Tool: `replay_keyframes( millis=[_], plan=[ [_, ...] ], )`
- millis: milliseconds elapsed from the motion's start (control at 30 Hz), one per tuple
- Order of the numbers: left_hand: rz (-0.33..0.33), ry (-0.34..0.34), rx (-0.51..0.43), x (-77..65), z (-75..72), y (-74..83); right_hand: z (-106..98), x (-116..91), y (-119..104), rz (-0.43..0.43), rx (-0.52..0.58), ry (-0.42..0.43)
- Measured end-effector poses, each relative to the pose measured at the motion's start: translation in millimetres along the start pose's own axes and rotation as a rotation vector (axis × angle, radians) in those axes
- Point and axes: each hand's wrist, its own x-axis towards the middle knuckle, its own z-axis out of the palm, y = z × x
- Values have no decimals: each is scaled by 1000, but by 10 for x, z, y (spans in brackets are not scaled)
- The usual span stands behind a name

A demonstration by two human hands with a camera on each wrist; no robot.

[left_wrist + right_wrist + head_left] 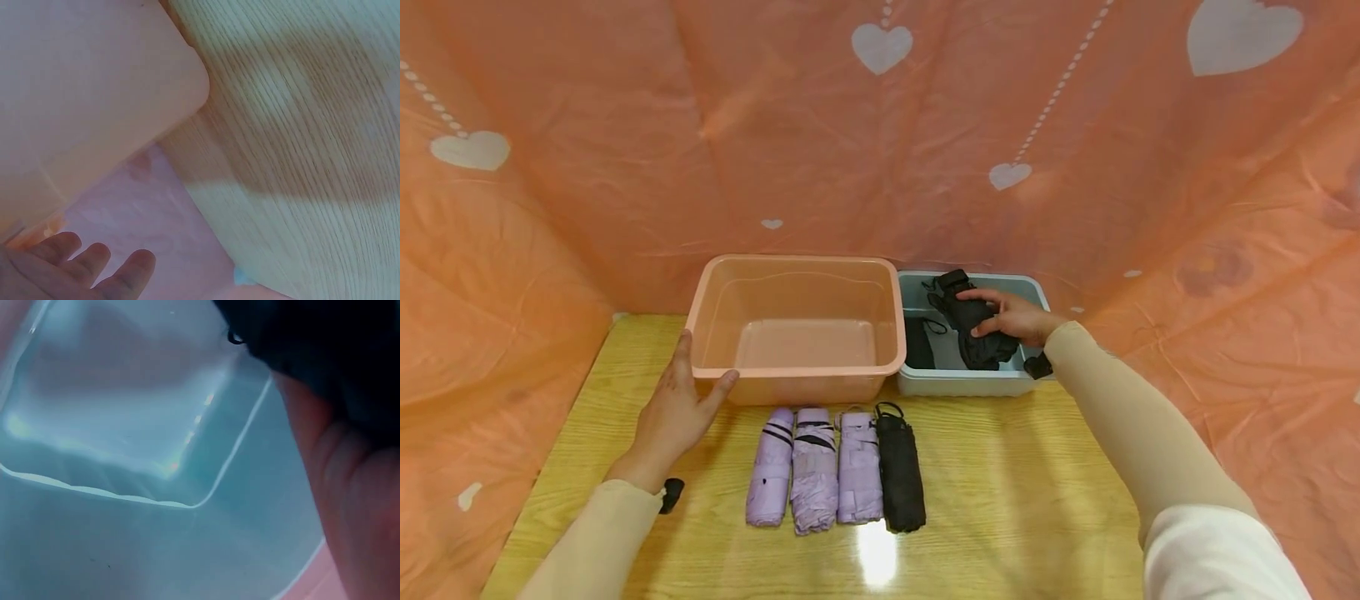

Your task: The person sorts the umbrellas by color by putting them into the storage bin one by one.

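Note:
My left hand (672, 417) rests at the near left corner of an orange plastic basin (808, 385), thumb by the front rim and fingers along the left side. In the left wrist view, the fingertips (140, 262) look extended beside the basin wall (94, 81). My right hand (1017, 319) reaches into a grey-blue basin (970, 385) and grips a black folded umbrella (967, 315). Its lower end is bunched cloth, and the palm side is partly hidden. Dark cloth (312, 350) fills the upper right of the right wrist view. Another black umbrella (917, 343) lies at the basin's left side.
Before the orange basin, a lilac umbrella (771, 471), a second lilac umbrella (814, 475), a third lilac umbrella (860, 471) and a black umbrella (901, 475) lie in a row on the wooden table (1000, 500). An orange cloth with hearts (775, 125) hangs behind.

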Motion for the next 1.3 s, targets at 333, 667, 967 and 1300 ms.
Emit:
replay_keyframes(
  millis=[333, 667, 967, 1300],
  plan=[
    [-7, -4, -5, -92, 5, 35, -31, 45, 46, 10, -209, -75],
    [-14, -9, 9, -153, 9, 56, -29, 56, 64, 58, -243, -138],
    [10, -2, 16, -186, -2, 75, 20, 108, 146, 90, -229, -174],
    [0, -14, 12, -194, -8, 80, 84, 170, 228, 128, -197, -165]
  ],
)
